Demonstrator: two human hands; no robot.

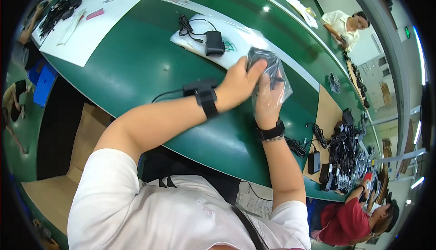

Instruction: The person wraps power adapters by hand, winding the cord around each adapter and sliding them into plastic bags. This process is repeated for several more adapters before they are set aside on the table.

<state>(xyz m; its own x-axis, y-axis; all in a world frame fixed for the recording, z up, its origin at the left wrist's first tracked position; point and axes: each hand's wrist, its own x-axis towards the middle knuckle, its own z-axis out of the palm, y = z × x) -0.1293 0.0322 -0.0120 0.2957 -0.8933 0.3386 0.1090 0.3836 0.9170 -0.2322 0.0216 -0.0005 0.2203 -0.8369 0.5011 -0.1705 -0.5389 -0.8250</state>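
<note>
A clear plastic bag [286, 89] with a dark item in it, which looks like a power adapter [259, 54], is held up over the green table. My left hand [240, 83] grips the bagged adapter from the left, its thumb across the top. My right hand [269, 100] is closed around the bag from below; the film covers part of this hand, and its fingertips are hidden. Just left of my hands, a black power adapter [215, 43] with a coiled cable [186, 25] lies on a white stack of plastic bags [245, 36].
Right of me, a heap of black adapters and cables [340, 152] lies on brown cardboard [324, 118]. At the far left, black cables [61, 11] rest on a white sheet [97, 25]. People work across the table [343, 25] and at the right [345, 218]. A cardboard box [84, 145] stands lower left.
</note>
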